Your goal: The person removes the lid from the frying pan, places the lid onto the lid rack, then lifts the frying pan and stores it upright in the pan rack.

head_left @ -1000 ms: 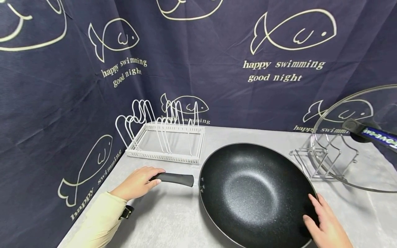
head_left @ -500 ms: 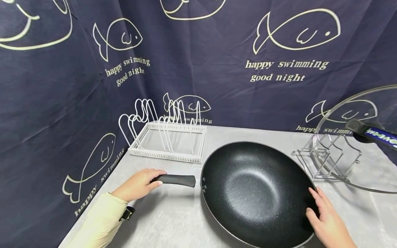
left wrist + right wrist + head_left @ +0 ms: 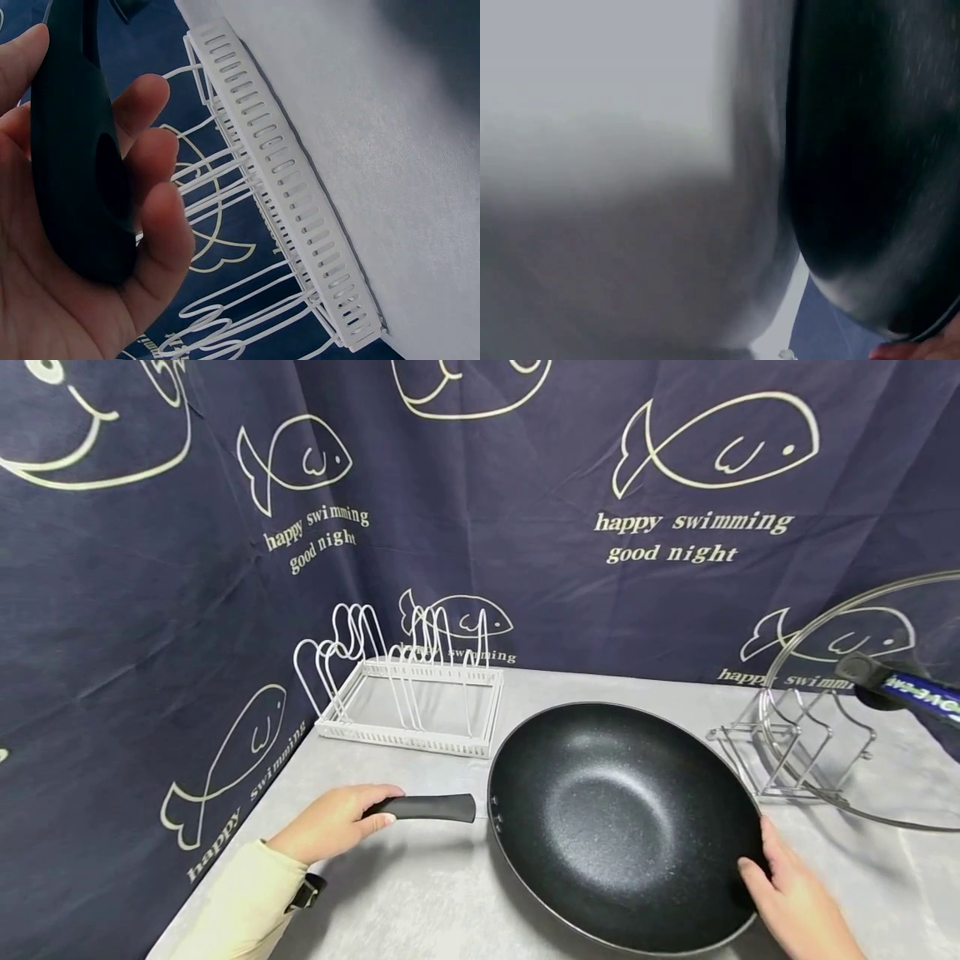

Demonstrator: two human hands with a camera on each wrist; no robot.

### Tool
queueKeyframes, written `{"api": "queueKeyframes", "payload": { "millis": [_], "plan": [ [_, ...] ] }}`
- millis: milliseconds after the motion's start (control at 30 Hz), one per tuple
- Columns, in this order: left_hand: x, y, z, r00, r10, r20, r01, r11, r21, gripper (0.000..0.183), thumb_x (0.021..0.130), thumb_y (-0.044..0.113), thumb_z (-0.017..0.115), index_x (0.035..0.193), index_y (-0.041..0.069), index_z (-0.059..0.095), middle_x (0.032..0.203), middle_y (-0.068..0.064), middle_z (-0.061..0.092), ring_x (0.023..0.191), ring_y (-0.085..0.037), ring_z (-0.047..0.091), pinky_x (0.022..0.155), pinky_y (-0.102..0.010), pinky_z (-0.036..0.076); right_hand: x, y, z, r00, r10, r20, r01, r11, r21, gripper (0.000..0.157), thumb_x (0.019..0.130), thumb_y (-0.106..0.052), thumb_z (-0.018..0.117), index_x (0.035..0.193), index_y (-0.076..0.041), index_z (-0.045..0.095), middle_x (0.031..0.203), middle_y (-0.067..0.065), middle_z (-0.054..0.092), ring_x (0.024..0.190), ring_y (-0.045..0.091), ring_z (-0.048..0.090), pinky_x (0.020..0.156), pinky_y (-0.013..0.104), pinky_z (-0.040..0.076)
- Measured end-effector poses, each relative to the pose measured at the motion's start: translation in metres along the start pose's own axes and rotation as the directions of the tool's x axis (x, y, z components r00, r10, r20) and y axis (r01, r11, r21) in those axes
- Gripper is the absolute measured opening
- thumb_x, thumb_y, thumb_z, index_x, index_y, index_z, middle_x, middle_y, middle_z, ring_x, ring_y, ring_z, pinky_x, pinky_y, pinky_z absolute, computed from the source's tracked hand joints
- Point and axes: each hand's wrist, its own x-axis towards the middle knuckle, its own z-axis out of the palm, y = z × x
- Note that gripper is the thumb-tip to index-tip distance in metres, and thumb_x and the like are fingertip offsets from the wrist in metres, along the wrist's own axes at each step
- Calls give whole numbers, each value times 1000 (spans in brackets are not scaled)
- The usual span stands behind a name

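Holding the wok (image 3: 618, 827): 2 hands (image 3: 330, 822), right fingers (image 3: 777, 847) now outside it.

The pan (image 3: 622, 827) sits in the middle foreground over the table (image 3: 408, 914), its handle (image 3: 438, 808) pointing left. The left hand (image 3: 333, 822) is round the handle's outer end; the right hand (image 3: 798, 893) is at the pan's right rim. Behind the handle, left of the pan, the left rack (image 3: 405, 740) stands on the table. Behind and right of the pan is the right rack (image 3: 813, 762), with the lid (image 3: 926, 768) upright in it. The curtain (image 3: 517, 485) hangs behind everything and along the left.
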Motion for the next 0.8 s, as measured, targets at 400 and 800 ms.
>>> {"api": "queueKeyframes", "payload": {
  "millis": [400,800],
  "plan": [
    [-2,0,0,1000,3,1,-3,1000,7,27,92,21,62,116,11,65,102,1,68,94,-16,63,85,-42,49,-23,-6,12,996,63,59,-64,998,14,66,98,-13,41,139,24,5,135,51,15,139,48,1,99,8,-13],
    [-2,6,8,999,-37,-28,37,999,-11,31,91,22,63,120,9,64,112,-4,68,104,-23,64,90,-42,48,6,1,10,996,-78,-50,79,997,21,55,102,-11,36,145,15,15,145,39,20,141,19,7,108,12,-3]
  ]
}}
